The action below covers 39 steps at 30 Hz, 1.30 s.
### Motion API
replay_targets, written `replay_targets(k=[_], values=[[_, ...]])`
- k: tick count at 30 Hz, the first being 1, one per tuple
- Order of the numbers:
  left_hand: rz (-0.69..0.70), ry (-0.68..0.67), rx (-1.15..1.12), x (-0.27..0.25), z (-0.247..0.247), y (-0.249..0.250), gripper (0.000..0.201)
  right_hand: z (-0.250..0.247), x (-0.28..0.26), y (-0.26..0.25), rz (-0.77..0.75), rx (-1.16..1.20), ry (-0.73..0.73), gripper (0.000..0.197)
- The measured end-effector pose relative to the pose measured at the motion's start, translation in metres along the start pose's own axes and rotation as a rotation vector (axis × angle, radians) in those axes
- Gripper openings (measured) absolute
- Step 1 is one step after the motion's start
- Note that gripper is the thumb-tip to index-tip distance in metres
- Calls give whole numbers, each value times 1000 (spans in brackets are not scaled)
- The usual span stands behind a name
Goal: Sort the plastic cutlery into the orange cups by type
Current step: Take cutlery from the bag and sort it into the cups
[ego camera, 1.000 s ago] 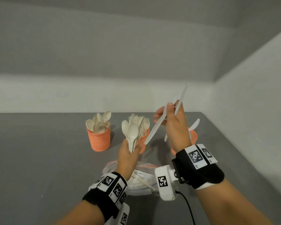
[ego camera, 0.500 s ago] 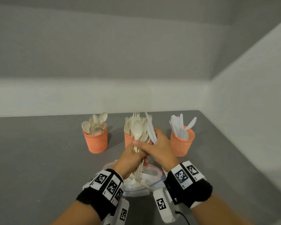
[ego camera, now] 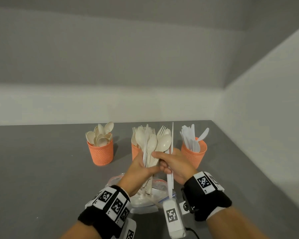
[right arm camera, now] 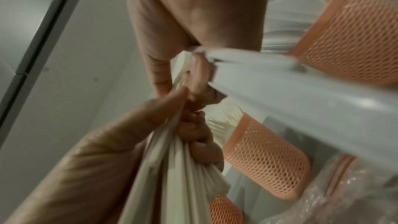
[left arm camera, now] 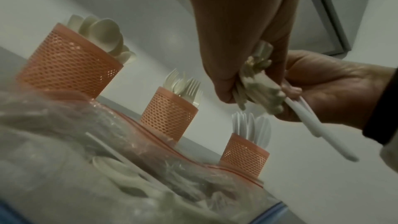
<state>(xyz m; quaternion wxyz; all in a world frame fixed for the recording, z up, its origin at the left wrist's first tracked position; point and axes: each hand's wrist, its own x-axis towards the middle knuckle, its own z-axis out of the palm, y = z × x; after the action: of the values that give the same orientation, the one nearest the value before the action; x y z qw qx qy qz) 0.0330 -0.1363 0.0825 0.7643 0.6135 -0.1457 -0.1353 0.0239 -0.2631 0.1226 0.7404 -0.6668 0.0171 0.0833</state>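
Three orange mesh cups stand in a row: the spoon cup [ego camera: 100, 153], the fork cup [ego camera: 135, 151] and the knife cup [ego camera: 194, 154]. In front of the fork cup my left hand [ego camera: 141, 167] grips an upright bundle of cream spoons and forks [ego camera: 152, 144]. My right hand [ego camera: 169, 165] meets it from the right and holds white knives [ego camera: 170, 176] upright, its thumb lying across the bundle's stems. In the left wrist view the knife handles [left arm camera: 318, 132] stick out below the right hand [left arm camera: 336, 89]. The right wrist view shows the white knives [right arm camera: 301, 101] against the bundle [right arm camera: 178, 168].
A clear zip bag [ego camera: 143, 198] with more cutlery inside lies on the grey table [ego camera: 41, 169] right under my hands. Walls close off the table at the back and on the right. The fork cup is partly hidden behind the bundle.
A second ago my right hand held a knife high by the knife cup. It came back to the bundle and now holds white knives against it. The left hand has sunk a little.
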Motion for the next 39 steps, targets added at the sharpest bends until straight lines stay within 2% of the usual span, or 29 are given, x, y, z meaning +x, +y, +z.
replay_targets(k=[3, 7, 8, 11, 13, 15, 17, 19, 21, 24, 26, 28, 30, 33, 36, 39], values=[[-46, 29, -72, 0, -3, 0, 33, -2, 5, 7, 53, -9, -29, 10], [-73, 53, -57, -1, -4, 0, 29, 1, 5, 8, 86, -71, -44, 3], [-73, 58, -41, 0, -4, 0, 28, 2, 4, 7, 96, -121, -38, 8], [-59, 112, 62, 6, -8, -3, 25, 2, 5, 3, 93, -281, 122, 28], [-34, 171, 143, 10, -9, -6, 39, 1, 9, 1, -32, -313, 321, 41], [17, 233, 222, 11, -7, -7, 50, 4, 12, -3, -218, -382, 418, 33], [81, 308, 280, 12, -3, -7, 46, 14, 11, -6, -330, -464, 345, 20], [137, 349, 371, 15, 2, -7, 35, 27, 8, -5, -371, -583, 279, 23], [193, 375, 458, 16, 6, -8, 17, 35, 9, -2, -414, -761, 310, 23], [193, 455, 533, 14, 11, -10, 8, 38, 14, 1, -479, -902, 335, 15], [189, 470, 572, 12, 12, -12, 19, 38, 15, -1, -468, -808, 327, 8], [162, 468, 558, 11, 12, -14, 37, 36, 13, -9, -448, -547, 346, 5], [137, 466, 535, 12, 8, -16, 47, 29, 13, -20, -460, -345, 393, 10], [111, 460, 491, 12, 5, -17, 49, 7, 15, -33, -452, -186, 460, 17], [90, 376, 322, 14, 2, -18, 42, -24, 15, -40, -434, 74, 504, 23], [20, 258, 215, 16, -2, -14, 28, -66, 13, -47, -496, 84, 599, 11]])
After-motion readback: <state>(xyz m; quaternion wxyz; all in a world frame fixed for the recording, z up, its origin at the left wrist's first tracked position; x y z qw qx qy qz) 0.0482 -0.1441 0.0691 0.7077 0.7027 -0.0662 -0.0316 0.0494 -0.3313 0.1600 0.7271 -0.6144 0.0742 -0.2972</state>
